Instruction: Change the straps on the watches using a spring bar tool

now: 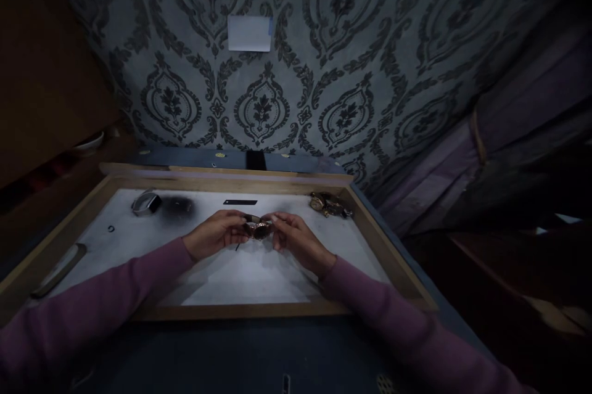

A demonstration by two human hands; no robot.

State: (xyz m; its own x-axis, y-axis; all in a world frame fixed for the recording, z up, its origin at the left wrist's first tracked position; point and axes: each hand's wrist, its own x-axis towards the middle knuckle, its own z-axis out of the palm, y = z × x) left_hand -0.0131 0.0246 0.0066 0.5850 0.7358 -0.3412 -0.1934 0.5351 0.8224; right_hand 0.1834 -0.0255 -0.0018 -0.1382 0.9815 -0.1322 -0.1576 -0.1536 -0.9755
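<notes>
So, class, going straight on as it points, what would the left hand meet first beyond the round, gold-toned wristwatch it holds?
Probably the bare right hand, across the watch; depth is unclear.

Wallpaper (296,101): spread across twelve o'clock, grey with dark medallions and leafy scrolls.
White panel (248,34): sat at eleven o'clock against that pattern, a blue patch at its right edge.
Brown furniture (46,86): stood at ten o'clock, deep in shadow.
Purplish curtain (439,166): hung at three o'clock, gathered by a tie (478,138).
Desk (208,351): showed blue at six o'clock, with small yellow marks.
</notes>
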